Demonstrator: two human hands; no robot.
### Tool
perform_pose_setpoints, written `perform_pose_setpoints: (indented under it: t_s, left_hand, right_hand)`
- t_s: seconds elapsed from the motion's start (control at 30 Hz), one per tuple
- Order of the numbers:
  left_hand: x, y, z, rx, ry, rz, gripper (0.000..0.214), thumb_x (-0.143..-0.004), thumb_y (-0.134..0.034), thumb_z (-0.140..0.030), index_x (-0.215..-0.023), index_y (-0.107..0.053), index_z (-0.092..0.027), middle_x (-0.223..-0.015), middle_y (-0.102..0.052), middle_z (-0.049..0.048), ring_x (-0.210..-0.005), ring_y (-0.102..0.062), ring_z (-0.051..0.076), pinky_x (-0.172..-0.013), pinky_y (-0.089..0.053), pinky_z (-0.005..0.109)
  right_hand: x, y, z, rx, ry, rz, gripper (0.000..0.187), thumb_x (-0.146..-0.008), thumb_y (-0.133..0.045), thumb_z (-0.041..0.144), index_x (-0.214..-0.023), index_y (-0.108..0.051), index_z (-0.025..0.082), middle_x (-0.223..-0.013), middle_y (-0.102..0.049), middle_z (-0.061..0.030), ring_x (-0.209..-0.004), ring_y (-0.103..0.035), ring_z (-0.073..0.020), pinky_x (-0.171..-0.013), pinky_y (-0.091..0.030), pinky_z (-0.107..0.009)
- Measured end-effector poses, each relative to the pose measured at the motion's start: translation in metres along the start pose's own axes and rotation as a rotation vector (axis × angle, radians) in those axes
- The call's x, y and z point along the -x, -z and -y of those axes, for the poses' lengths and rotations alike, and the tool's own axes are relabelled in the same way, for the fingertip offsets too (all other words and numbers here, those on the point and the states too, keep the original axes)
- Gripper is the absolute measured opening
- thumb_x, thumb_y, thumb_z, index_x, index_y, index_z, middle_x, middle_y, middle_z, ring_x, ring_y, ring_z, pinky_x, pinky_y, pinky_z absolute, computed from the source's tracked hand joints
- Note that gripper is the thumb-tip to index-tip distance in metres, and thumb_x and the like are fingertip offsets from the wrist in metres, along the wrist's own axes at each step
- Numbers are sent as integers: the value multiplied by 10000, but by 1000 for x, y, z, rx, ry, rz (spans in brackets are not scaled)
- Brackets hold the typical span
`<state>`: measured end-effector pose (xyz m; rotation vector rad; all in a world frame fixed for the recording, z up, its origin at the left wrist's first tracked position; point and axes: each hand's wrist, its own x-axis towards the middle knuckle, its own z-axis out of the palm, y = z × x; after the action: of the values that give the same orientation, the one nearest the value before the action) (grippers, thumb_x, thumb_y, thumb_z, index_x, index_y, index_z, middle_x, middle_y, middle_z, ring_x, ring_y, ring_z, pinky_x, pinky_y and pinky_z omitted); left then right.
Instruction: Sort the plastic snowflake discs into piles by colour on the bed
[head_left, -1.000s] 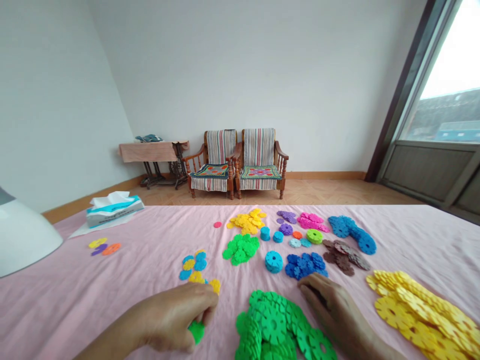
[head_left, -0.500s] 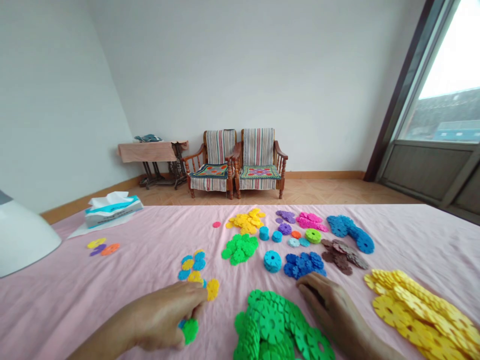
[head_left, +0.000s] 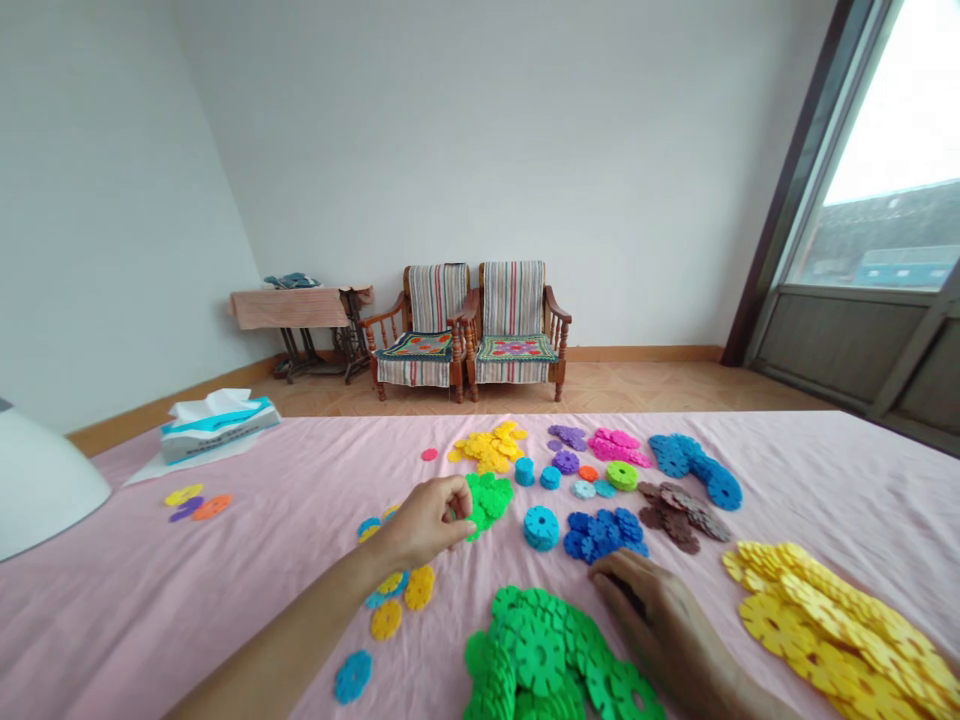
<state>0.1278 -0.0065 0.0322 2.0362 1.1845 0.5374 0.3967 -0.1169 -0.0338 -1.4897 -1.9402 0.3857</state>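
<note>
My left hand [head_left: 429, 522] is over the left side of the small green disc pile [head_left: 490, 502], its fingers curled toward the thumb. Whether a disc is between the fingertips is hidden. My right hand [head_left: 652, 600] rests on the cloth, fingers slightly bent and apart from the thumb, its tips by the dark blue notched discs [head_left: 606, 533]. No disc shows in it. Beneath and beside my left forearm lie yellow discs [head_left: 386, 620] and a blue disc [head_left: 352, 677]. A large green disc heap [head_left: 540, 650] sits between my arms.
A pink cloth [head_left: 255, 560] covers the table. Yellow discs [head_left: 491, 447], a light blue stack [head_left: 541, 527], brown discs [head_left: 679, 515] and a large yellow heap [head_left: 832, 630] lie around. A tissue box [head_left: 220, 428] and a white rounded object [head_left: 45, 490] stand at left.
My left hand has moved forward and right, from the loose discs to the small green pile. The single green disc is gone from its spot, where a blue disc shows. My right hand stays put.
</note>
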Motion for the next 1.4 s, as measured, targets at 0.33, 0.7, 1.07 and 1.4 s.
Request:
perform_pose_setpoints:
  t_s: [0.33, 0.7, 1.07, 1.4]
  left_hand:
    - [15, 28, 16, -274, -20, -121, 92, -710, -505, -224, -725, -586, -185, -694, -644, 2, -648, -611, 161, -602, -445, 245]
    - [89, 20, 70, -700, 90, 59, 682, -914, -286, -583, -1477, -137, -227, -1542, -82, 79, -1414, -121, 305, -1121, -162, 517]
    - [89, -13, 40, -620, -75, 92, 597, -929, -337, -538, -1459, -141, -345, -1550, -81, -2, -1416, -55, 315, -1119, -120, 576]
    - [93, 1, 34, -510, -91, 66, 565, -943, -348, -492, -1456, -204, -305, -1530, -188, 14, -1399, -188, 274, -1132, -205, 489]
  right_hand:
    - [1, 1, 0, 18, 13, -2, 288, -946, -359, 324, -861, -619, 236, -832, -671, -35, -765, -623, -170, -687, -468, -257]
    - [-1, 1, 2, 15, -2, 5, 301, -951, -355, 335, -843, -614, 229, -830, -667, -32, -766, -618, -165, -690, -464, -258]
    - [0, 0, 0, 20, -9, 16, 294, -952, -349, 334, -858, -608, 232, -845, -667, -33, -780, -621, -171, -700, -464, -273]
    - [0, 0, 0, 5, -21, 25, 301, -955, -344, 346, -863, -606, 230, -851, -664, -38, -785, -617, -174, -707, -460, -284]
